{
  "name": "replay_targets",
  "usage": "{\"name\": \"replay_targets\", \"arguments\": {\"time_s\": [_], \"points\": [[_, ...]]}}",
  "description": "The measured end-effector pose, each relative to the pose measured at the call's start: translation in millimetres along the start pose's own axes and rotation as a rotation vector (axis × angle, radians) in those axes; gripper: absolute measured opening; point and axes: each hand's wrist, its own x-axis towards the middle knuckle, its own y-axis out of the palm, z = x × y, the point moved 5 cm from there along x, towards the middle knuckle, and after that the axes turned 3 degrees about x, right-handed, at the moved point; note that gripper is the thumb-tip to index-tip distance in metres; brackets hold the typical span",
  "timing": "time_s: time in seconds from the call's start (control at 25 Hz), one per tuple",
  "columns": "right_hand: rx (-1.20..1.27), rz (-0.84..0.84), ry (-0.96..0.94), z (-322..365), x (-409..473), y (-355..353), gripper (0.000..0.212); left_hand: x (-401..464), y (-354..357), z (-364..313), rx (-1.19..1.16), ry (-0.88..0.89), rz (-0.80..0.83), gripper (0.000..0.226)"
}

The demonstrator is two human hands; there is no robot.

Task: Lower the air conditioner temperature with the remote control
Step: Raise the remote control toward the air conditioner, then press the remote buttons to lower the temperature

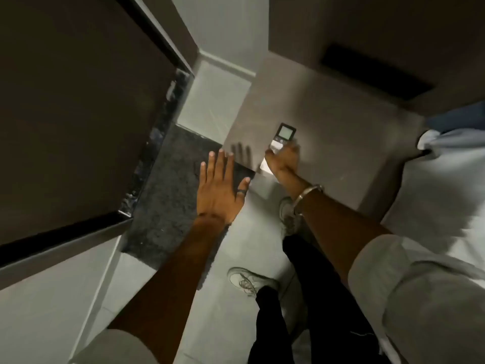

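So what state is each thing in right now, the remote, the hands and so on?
remote control: lying on the grey surface, screen up, lower end under the fingers
right hand: closing on the remote
left hand: open, flat, holding nothing
bracelet: on the right wrist
ring: on a left finger

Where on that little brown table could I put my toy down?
The bedside table is mostly bare: a wide patch lies right of the remote control, towards the bed, and more sits behind it near the wall. The near left corner is crowded, where the right hand grips the remote. The left hand hovers off the table.
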Motion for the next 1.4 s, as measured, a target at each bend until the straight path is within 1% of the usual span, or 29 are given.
{"name": "replay_targets", "arguments": {"time_s": [0.04,0.08,0.12,0.2,0.24,0.28,0.32,0.36,0.4,0.44,0.48,0.52,0.6,0.64,0.68,0.76,0.84,0.96,1.08,1.16,1.24,1.4], "points": [[-0.002,-0.043,0.061,-1.1,14.5,8.7,0.093,14.3,11.9,-2.7,0.004,0.016,-0.005,0.078],[-0.004,-0.096,0.128,-4.4,30.1,15.6,0.102,29.7,23.8,-3.2,-0.016,0.024,-0.011,0.077],[-0.020,-0.137,0.182,-7.9,41.9,24.5,0.106,40.4,35.6,-1.9,-0.017,0.023,-0.007,0.077],[-0.059,-0.187,0.215,-7.7,48.7,33.0,0.102,45.4,46.0,-3.1,-0.042,0.052,-0.026,0.076],[-0.043,-0.182,0.233,-7.5,49.3,36.0,0.096,43.7,46.4,-4.1,-0.070,0.055,-0.041,0.076],[0.031,-0.157,0.236,-7.0,46.7,37.2,0.086,39.5,42.1,-3.4,-0.084,0.058,-0.053,0.075],[0.147,-0.119,0.208,2.6,36.9,33.5,0.071,32.8,29.4,0.3,-0.087,0.061,-0.090,0.075],[0.277,-0.071,0.186,13.5,29.7,32.3,0.050,28.1,11.8,6.9,-0.089,0.054,-0.132,0.074],[0.382,-0.002,0.162,32.7,19.8,27.8,0.032,21.6,-15.3,18.9,-0.086,0.038,-0.184,0.073],[0.450,0.094,0.116,61.3,3.7,21.5,0.024,12.4,-49.6,36.1,-0.074,0.009,-0.254,0.073],[0.488,0.205,0.052,99.1,-17.1,13.6,0.023,2.3,-91.4,56.4,-0.054,-0.014,-0.337,0.072],[0.513,0.304,-0.033,140.1,-39.5,5.3,0.031,-7.7,-130.9,78.2,-0.029,-0.041,-0.411,0.072],[0.577,0.464,-0.252,239.5,-107.5,-22.8,0.054,-37.4,-224.5,120.9,0.037,-0.102,-0.573,0.071],[0.648,0.556,-0.371,290.2,-154.6,-39.7,0.059,-60.8,-277.2,138.2,0.060,-0.144,-0.671,0.071],[0.684,0.634,-0.498,338.9,-210.5,-58.1,0.060,-90.7,-333.0,152.0,0.096,-0.177,-0.787,0.071],[0.708,0.776,-0.752,413.0,-325.4,-92.7,0.059,-155.9,-430.3,167.1,0.139,-0.247,-0.990,0.072],[0.684,0.867,-0.997,467.0,-450.5,-132.2,0.058,-245.5,-520.1,178.3,0.222,-0.299,-1.223,0.073],[0.673,1.003,-1.280,504.0,-610.2,-186.2,0.052,-380.8,-607.2,189.9,0.334,-0.383,-1.487,0.075],[0.671,1.111,-1.483,511.8,-724.1,-230.8,0.048,-488.9,-646.8,197.0,0.404,-0.470,-1.652,0.076],[0.623,1.136,-1.604,509.6,-780.4,-251.8,0.047,-546.1,-658.3,199.7,0.446,-0.515,-1.745,0.076],[0.598,1.168,-1.665,505.3,-813.4,-265.5,0.047,-580.3,-664.3,202.0,0.475,-0.556,-1.795,0.077],[0.576,1.242,-1.717,495.8,-861.4,-278.4,0.041,-631.7,-675.0,205.8,0.511,-0.633,-1.853,0.078]]}}
